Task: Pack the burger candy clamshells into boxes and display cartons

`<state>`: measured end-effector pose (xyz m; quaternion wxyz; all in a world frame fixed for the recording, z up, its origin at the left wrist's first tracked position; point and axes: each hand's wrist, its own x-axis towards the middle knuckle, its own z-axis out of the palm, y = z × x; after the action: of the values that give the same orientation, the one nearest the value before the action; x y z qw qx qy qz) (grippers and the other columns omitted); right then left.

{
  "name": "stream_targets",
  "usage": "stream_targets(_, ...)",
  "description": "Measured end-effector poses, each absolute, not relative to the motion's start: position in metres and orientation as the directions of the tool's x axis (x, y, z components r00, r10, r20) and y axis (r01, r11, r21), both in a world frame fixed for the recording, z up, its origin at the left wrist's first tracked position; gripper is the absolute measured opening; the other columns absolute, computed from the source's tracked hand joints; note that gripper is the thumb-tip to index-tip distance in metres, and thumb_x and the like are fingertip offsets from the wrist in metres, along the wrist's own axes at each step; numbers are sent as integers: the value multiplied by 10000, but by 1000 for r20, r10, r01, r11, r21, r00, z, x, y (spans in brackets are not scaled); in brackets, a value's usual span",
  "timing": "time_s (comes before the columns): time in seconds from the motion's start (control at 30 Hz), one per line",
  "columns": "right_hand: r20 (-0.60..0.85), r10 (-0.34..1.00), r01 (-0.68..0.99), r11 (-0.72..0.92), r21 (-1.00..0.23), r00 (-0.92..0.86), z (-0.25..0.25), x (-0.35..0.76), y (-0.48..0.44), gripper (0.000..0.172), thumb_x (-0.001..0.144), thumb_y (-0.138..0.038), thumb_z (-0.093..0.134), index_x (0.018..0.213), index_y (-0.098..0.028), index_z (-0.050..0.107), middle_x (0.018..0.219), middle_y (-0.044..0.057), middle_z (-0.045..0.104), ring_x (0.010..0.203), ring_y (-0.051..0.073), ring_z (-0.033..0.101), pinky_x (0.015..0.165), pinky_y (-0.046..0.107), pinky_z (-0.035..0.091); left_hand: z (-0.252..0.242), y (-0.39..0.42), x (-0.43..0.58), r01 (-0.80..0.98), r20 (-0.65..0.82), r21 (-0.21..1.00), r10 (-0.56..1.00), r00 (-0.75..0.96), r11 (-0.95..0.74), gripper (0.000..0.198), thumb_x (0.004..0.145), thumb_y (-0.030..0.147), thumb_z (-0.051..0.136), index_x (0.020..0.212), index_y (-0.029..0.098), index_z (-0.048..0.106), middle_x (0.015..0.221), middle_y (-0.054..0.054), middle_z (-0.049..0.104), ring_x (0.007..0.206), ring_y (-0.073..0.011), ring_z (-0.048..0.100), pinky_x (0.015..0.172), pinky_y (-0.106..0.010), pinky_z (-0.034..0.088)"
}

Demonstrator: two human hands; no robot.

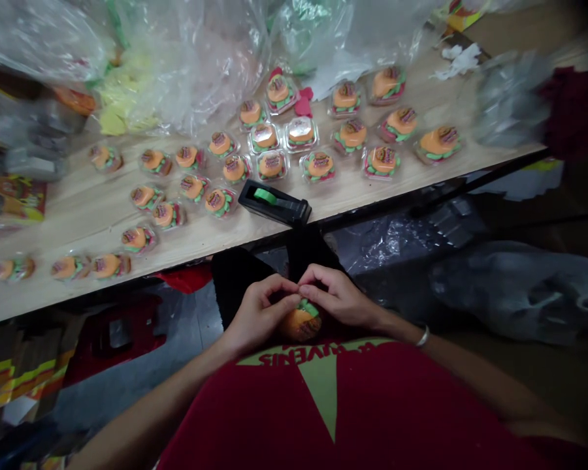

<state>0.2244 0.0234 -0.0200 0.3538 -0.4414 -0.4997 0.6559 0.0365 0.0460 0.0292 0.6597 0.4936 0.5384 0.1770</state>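
Note:
Close to my body, above the lap, a toy burger (301,322) with an orange bun, green layer and dark label is between my hands. It looks like the clear-boxed burgers on the table, though I cannot make out its case. My left hand (264,305) is closed, thumb and fingers pinching at the burger's far edge. Opposite it, my right hand (337,294) pinches at the same edge, its fingertips meeting those of the left. What lies right between the fingertips is too small to tell. On the table's near edge sits a black tape dispenser (274,203) with a green roll.
Many boxed toy burgers (318,167) stand spread over the wooden table (186,238). Large clear plastic bags (191,59) are heaped along the back, one with yellow pieces. A red stool (122,333) is below at left; a grey plastic bag (524,281) lies at right.

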Motion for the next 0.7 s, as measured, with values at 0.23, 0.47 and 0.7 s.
stream_targets(0.23, -279, 959, -119, -282, -952, -45, -38, 219, 3, 215, 886, -386, 579, 785, -197, 562, 746, 2, 561, 712, 145, 516, 657, 269, 437, 14, 23, 16, -11, -632, 750, 722, 281, 661, 323, 741, 371, 777, 972, 173, 670, 958, -63, 678, 834, -181, 628, 765, -305, 508)
stream_targets(0.47, -183, 879, -205, -297, -933, -440, -22, 208, 3, 182, 822, -325, 690, 865, -181, 589, 799, -8, 579, 722, 121, 529, 673, 259, 441, 36, 57, 10, 268, -392, 917, 797, 460, 297, 184, 809, 331, 712, 759, 156, 685, 786, -39, 639, 720, -140, 575, 677, -246, 447)
stream_targets(0.7, -226, 872, -202, -338, -919, -433, -13, 202, 0, 179, 830, -318, 681, 857, -172, 580, 781, -17, 569, 702, 108, 513, 644, 249, 426, 36, 39, 0, 308, -414, 909, 696, 587, 281, 165, 854, 325, 656, 886, 166, 690, 915, -63, 637, 859, -176, 587, 772, -272, 441)
